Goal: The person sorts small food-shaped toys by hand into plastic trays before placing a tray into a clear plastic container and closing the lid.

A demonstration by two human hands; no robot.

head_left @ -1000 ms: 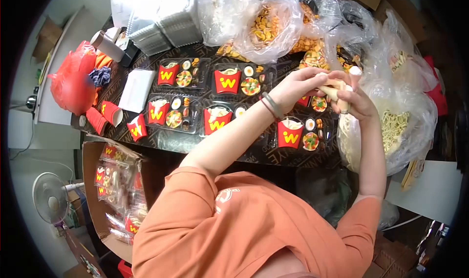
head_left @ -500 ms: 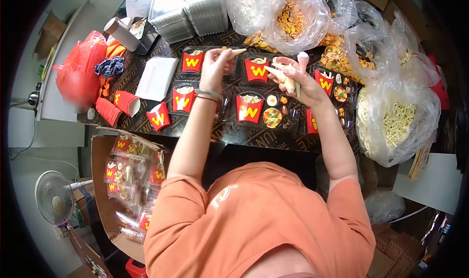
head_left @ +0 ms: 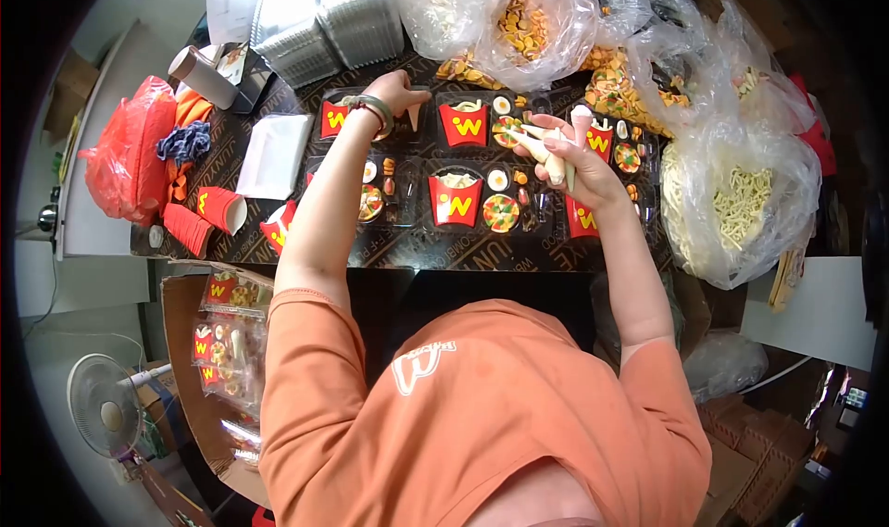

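My left hand (head_left: pixel 394 94) is over the upper left clear tray, its fingers pinched on a small toy ice cream cone (head_left: pixel 414 117) that points downward. In my right hand (head_left: pixel 583 170) is a bunch of several toy ice cream cones (head_left: pixel 553 156), one with a pink top sticking up. Below that hand lie trays with red fries boxes marked with a yellow W. The upper middle tray has a fries box (head_left: pixel 463 122), a toy egg (head_left: pixel 501 106) and a toy pizza partly behind the cones. Another fries box (head_left: pixel 455 199) and pizza (head_left: pixel 501 213) fill the lower middle tray.
Stacked clear trays (head_left: pixel 356 18) stand at the back. Plastic bags of small toy pieces (head_left: pixel 523 27) and toy fries (head_left: pixel 736 207) line the back and right. Folded red boxes (head_left: pixel 190 229) and a red bag (head_left: pixel 134 152) are left. A carton (head_left: pixel 185 342) holds packed sets.
My left hand has moved slightly up and turned its cone from sideways to pointing down over the upper left tray. My right hand still holds its bunch. The whole view has shifted a little.
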